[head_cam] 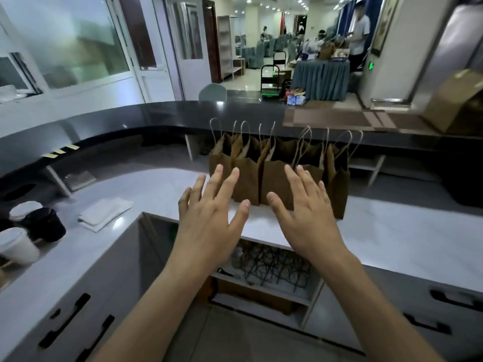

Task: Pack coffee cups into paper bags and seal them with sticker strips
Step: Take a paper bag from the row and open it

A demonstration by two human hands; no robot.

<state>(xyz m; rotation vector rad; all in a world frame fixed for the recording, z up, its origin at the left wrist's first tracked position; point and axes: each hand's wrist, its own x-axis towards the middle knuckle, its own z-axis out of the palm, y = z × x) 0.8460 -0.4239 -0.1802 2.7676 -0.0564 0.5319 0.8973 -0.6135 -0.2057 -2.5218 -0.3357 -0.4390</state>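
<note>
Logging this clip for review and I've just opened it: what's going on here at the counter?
A person reaches both hands, the left hand and the right hand, open and empty, toward a row of brown paper bags standing open on the white counter. The coffee cups sit far left, none visibly packed yet. A folded white cloth or paper lies between.

A folded white cloth (105,214) lies on the grey tabletop (146,189). Tangled black cables (274,267) fill the shelf below. A cardboard box (456,103) sits on the dark raised counter (162,114).
</note>
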